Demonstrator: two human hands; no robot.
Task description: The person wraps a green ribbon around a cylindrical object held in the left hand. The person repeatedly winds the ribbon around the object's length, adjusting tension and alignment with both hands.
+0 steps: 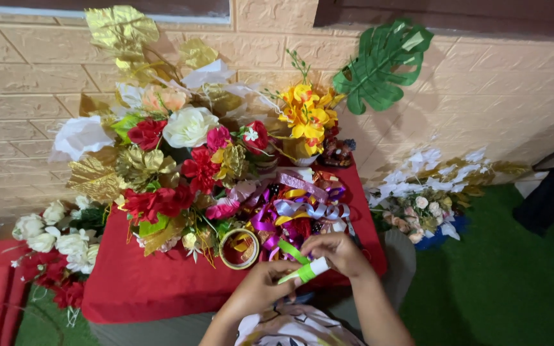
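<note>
Both my hands meet low in the middle of the view, over the front edge of a red-covered table (136, 288). My left hand (261, 285) and my right hand (338, 252) together hold a small white stick (318, 266) with a bright green ribbon (293, 251) wound around it. The ribbon's free end sticks up toward the left between my fingers. Just beyond my hands lies a pile of shiny curled ribbons (296, 211) in purple, pink, silver and yellow. A gold tape roll (239, 248) lies flat to the left of my hands.
A large arrangement of artificial flowers (168, 154) with gold leaves fills the table's left and back. Yellow flowers (306, 115) and a green paper leaf (383, 64) stand against the brick wall. More flower bunches lie at the left (52, 250) and right (428, 198) on green turf.
</note>
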